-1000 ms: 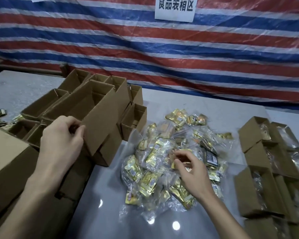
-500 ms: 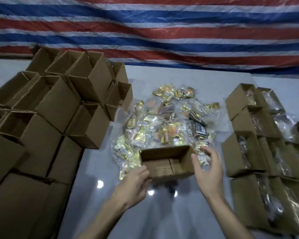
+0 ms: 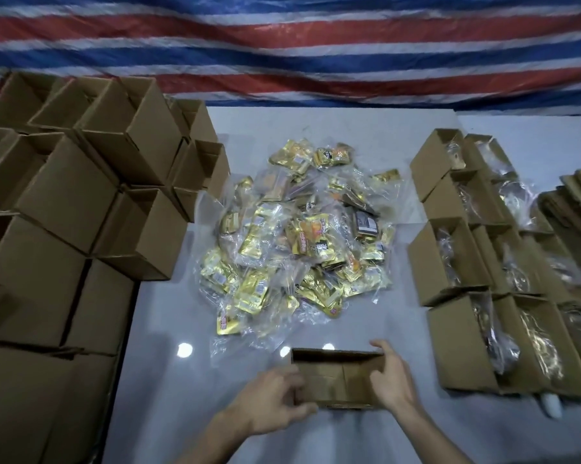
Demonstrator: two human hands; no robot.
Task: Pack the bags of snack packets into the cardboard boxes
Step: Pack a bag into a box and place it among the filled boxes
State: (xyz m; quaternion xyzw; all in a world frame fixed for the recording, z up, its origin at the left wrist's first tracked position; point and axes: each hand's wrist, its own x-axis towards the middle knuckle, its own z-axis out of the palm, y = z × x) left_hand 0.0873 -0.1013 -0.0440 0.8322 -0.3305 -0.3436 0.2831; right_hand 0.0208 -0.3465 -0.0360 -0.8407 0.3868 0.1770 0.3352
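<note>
**A:** What is the small box made of?

**B:** The open box [image 3: 337,380] is plain brown corrugated cardboard, matte, a squat rectangle with its mouth facing up and forward. Its bottom flaps meet in a seam across the inside. It sits at the near edge of the bench [image 3: 168,329], a smooth pale surface glossy enough to mirror round spots of light.

**A:** And the snacks?

**B:** The pile of snack bags [image 3: 302,242] lies in the middle of the bench, just beyond the box. The bags are thin, clear, crinkled plastic, each holding flat gold foil packets with orange and dark print. The heap is loose and irregular.

**A:** The hands?

**B:** The left hand [image 3: 272,403] grips the box's left end, fingers [image 3: 292,380] curled over the rim and thumb along the near wall. The right hand [image 3: 391,376] holds the right end, its fingers bent round the far corner, palm against the side. Both forearms reach in from the bottom edge.

**A:** What surrounds them?

**B:** On the left stands a stack of empty boxes [image 3: 81,195], the same brown card, open-topped and tilted at varied angles. On the right, rows of filled boxes [image 3: 476,262] hold crumpled clear plastic. Further right lies a heap of flattened cardboard [image 3: 573,202]. Behind everything hangs a woven tarp [image 3: 282,51] in red, white and blue stripes, slightly rippled.
</note>
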